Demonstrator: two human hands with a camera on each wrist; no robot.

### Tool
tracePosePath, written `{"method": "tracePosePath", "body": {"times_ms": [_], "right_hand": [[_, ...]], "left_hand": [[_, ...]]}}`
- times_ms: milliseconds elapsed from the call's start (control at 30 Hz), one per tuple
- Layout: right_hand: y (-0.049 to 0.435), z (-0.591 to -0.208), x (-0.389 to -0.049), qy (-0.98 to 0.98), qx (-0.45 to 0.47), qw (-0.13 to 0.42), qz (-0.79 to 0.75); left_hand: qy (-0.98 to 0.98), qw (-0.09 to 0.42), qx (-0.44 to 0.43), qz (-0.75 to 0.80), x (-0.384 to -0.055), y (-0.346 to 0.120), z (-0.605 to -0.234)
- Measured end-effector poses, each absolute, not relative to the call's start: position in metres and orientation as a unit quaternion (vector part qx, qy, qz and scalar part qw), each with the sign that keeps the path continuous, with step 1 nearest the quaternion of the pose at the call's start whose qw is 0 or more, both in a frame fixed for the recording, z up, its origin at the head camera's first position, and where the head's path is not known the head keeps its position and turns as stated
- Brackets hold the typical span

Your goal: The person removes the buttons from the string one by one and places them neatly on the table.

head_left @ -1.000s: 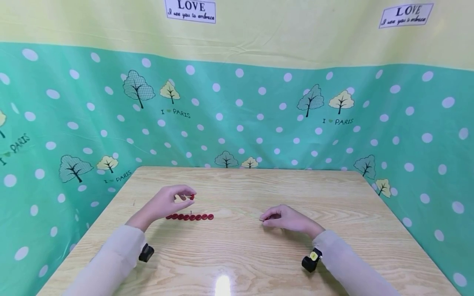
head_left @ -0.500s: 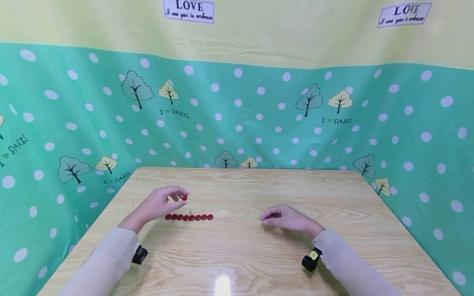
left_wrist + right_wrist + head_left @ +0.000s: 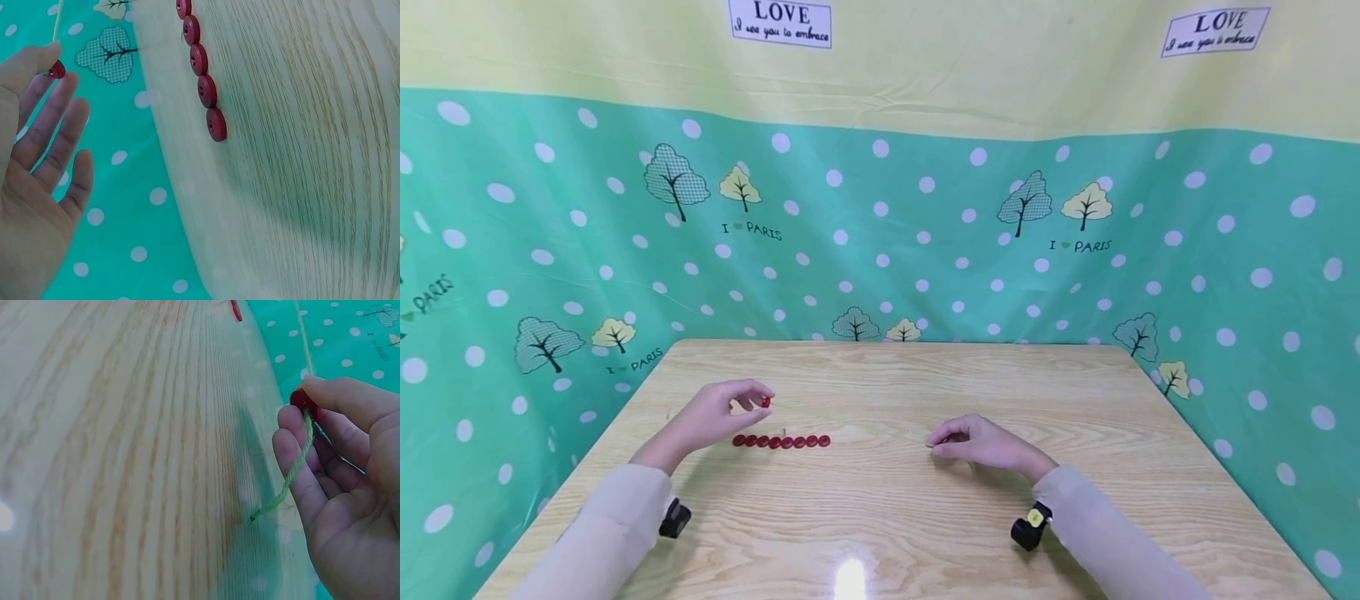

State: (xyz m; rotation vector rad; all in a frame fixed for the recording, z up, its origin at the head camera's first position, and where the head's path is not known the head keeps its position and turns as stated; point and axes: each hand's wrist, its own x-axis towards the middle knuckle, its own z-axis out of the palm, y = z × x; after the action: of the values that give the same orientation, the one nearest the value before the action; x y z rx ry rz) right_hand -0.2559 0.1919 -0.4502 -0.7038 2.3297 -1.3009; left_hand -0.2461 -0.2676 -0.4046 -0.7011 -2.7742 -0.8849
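My left hand [image 3: 711,414] is raised at the left above the table, pinching a red button [image 3: 57,69] between thumb and fingertips. A thin green string [image 3: 58,22] runs up from that button. Low over the middle right, my right hand [image 3: 988,448] pinches another red button [image 3: 303,402], with the string's green tail [image 3: 294,472] hanging from it and curving down past the fingers. Between the two hands the string stretches faintly across. Just below the left hand lies a straight row of several red buttons [image 3: 787,442], touching side by side.
The light wood table [image 3: 865,517] ends at a green dotted cloth [image 3: 880,225] at the back and both sides. A dark wrist camera [image 3: 675,518] sits under the left sleeve, another camera [image 3: 1028,530] under the right. A bright reflection lies near the front.
My left hand has moved left with its button, leaving the whole row of buttons in view and widening the span between the hands. The right hand holds still.
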Motion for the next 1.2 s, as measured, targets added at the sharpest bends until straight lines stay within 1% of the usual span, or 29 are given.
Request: {"method": "tracePosePath", "body": {"times_ms": [667,1200], "right_hand": [[0.194,-0.45,-0.256,0.821,-0.254,0.199,-0.471],[0.197,-0.453,-0.257,0.813,-0.264,0.208,-0.476]], "left_hand": [[-0.935,0.072,-0.217,-0.273,-0.242,-0.289,-0.406],[-0.95,0.02,-0.175,-0.257,-0.239,-0.317,-0.425]]}}
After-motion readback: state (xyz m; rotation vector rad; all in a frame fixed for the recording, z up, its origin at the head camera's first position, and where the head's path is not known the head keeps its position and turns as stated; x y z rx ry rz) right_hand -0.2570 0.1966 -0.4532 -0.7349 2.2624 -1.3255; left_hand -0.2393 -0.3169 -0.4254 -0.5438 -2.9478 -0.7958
